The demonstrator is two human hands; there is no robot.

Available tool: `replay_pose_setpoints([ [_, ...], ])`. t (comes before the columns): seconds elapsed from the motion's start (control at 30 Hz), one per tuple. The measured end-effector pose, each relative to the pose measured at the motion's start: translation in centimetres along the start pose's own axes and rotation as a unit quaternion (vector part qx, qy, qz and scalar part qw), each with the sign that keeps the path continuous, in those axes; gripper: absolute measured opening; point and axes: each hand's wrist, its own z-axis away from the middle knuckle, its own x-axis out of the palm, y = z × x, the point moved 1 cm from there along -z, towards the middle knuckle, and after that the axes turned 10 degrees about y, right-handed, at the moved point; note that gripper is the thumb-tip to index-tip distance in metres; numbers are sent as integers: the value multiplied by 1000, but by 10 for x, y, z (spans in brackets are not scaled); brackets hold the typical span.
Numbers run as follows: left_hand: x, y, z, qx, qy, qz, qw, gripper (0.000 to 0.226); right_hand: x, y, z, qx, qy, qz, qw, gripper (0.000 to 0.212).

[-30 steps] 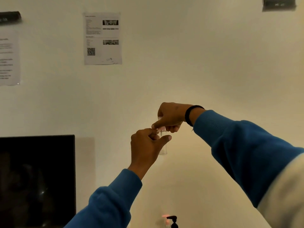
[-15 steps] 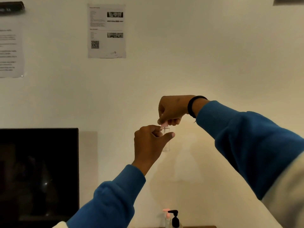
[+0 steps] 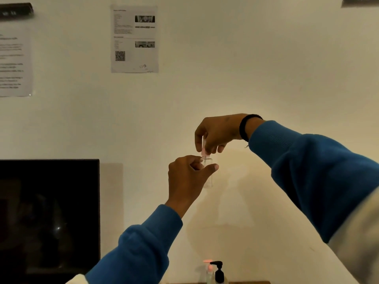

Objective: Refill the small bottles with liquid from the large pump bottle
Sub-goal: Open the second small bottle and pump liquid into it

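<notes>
Two hands work at chest height before a pale wall. The left hand (image 3: 187,177) curls its fingers and thumb around a small clear bottle (image 3: 208,173), a smooth, see-through cylinder held upright; whether it holds liquid I cannot tell. Directly above, the right hand (image 3: 217,133) pinches a slim pink-and-clear pump top (image 3: 204,147) at the bottle's neck. Low at the frame's bottom edge, a black pump bottle (image 3: 219,272) stands just beside a clear pink-capped bottle (image 3: 209,271) on a brown counter (image 3: 252,282).
</notes>
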Motion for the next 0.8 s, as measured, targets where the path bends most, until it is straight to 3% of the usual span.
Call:
replay_pose_setpoints([
  [0.07, -1, -1, 1, 1, -2, 3, 1000, 46, 0, 0, 1, 8, -8, -11, 1000, 21],
  [0.2, -1, 3, -1, -1, -12, 13, 1000, 40, 2, 0, -1, 60, 48, 12, 997, 39],
  [0.4, 1, -1, 5, -4, -11, 4, 1000, 47, -1, 1, 1, 12, -12, -8, 1000, 12],
  [0.6, 1, 0, 3, -12, -9, 7, 1000, 45, 7, 3, 0, 30, -1, 28, 999, 30],
  [0.73, 1, 1, 3, -15, -16, 1, 1000, 44, 8, 2, 0, 1, -12, 30, 999, 14],
  [0.8, 1, -1, 5, -24, -14, 8, 1000, 41, 7, 0, 0, -14, -24, 22, 999, 24],
])
